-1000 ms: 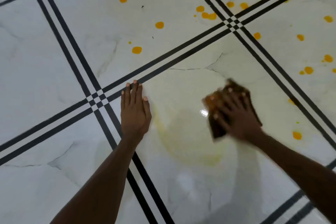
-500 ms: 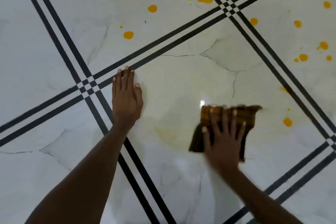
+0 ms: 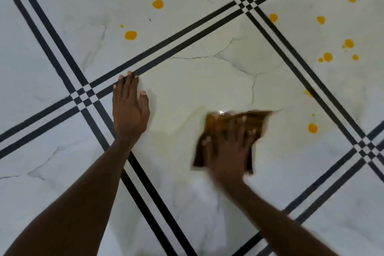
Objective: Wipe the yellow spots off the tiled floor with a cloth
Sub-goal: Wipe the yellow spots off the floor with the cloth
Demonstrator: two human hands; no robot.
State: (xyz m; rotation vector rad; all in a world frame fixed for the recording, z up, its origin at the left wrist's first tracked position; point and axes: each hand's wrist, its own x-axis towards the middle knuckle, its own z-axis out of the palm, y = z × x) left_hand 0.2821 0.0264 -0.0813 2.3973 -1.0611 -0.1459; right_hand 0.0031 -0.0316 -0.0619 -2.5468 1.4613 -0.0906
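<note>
The left hand (image 3: 129, 110) lies flat and open on the floor (image 3: 52, 183), fingertips at the black tile lines, holding nothing; it has kept its place over the last second as a brace. Right of it sits a pale yellow smear (image 3: 178, 129), the film left by wiping. Further right, the right hand (image 3: 228, 147) presses spread fingers on the cloth (image 3: 236, 122), pinning it flat rather than gripping it. Since a second ago the cloth has swept down and back toward the left hand and spread out flatter. It is brown, folded, stained yellow and motion-blurred. Right of the cloth one spot (image 3: 312, 128) remains close by, so this tile seems nearly done; many more lie beyond.
</note>
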